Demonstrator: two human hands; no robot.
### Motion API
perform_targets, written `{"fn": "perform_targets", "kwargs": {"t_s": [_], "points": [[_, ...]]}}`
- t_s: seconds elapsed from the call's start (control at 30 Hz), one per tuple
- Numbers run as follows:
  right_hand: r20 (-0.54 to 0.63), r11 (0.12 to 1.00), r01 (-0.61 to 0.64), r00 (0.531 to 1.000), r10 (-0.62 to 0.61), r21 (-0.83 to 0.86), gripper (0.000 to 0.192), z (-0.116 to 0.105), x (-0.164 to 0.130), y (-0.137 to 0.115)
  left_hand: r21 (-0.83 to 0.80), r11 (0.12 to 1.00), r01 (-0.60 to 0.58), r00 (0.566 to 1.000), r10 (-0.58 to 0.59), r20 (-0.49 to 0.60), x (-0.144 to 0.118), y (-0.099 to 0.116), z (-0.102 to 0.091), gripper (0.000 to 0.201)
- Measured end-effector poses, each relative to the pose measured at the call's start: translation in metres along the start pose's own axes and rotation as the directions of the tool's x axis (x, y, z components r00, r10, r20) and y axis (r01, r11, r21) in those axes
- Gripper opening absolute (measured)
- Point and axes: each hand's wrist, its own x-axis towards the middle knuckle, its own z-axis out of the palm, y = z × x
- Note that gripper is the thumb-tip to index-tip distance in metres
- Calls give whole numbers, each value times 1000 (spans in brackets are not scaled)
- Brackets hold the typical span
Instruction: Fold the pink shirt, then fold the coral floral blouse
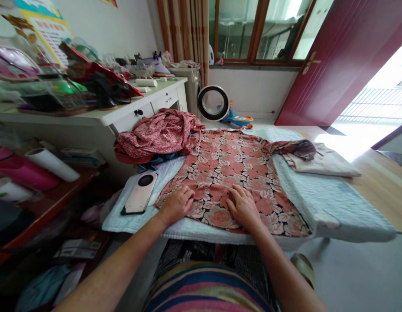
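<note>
Our left hand (179, 203) rests loosely curled on the floral cloth (233, 167); whether it pinches any, we cannot tell. Our right hand (244, 206) lies flatter there, fingers slightly parted. That cloth is spread on the padded worktop (344, 210), beside a phone (138, 196).

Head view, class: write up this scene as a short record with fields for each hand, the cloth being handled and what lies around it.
Left hand: fingers curled on the floral cloth, near side; grip unclear
Right hand: palm down on the same cloth, fingers apart
Floral cloth: spread out, a bunched part reaching right
Under it: pale blue cover
Left of cloth: phone, camera side up
Far left: heaped red patterned fabric
Right of cloth: folded beige cloth
Background: open red door
</note>
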Motion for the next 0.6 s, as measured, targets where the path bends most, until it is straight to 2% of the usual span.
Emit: {"fn": "perform_targets", "kwargs": {"t_s": [0.1,0.23,0.33,0.4,0.53,0.6], "points": [[-6,1000,8,1000,-8,4,37,0,0,0,4,999,45,999,-44,-8,14,-2,-3,14],[-16,1000,19,1000,-19,5,36,1,0,1,-8,999,-43,999,43,7,34,10,-2,17],[-6,1000,22,1000,-22,1,37,2,0,2,48,997,-65,998,66,-8,36,18,3,17],[-1,1000,20,1000,-20,0,37,2,0,3,112,994,-5,999,10,-42,33,17,4,20],[5,1000,12,1000,-12,1,36,2,0,2,236,951,200,978,-180,-105,29,6,1,17],[9,1000,10,1000,-10,2,36,1,1,2,260,934,245,969,-225,-107,34,7,-2,18]]}}
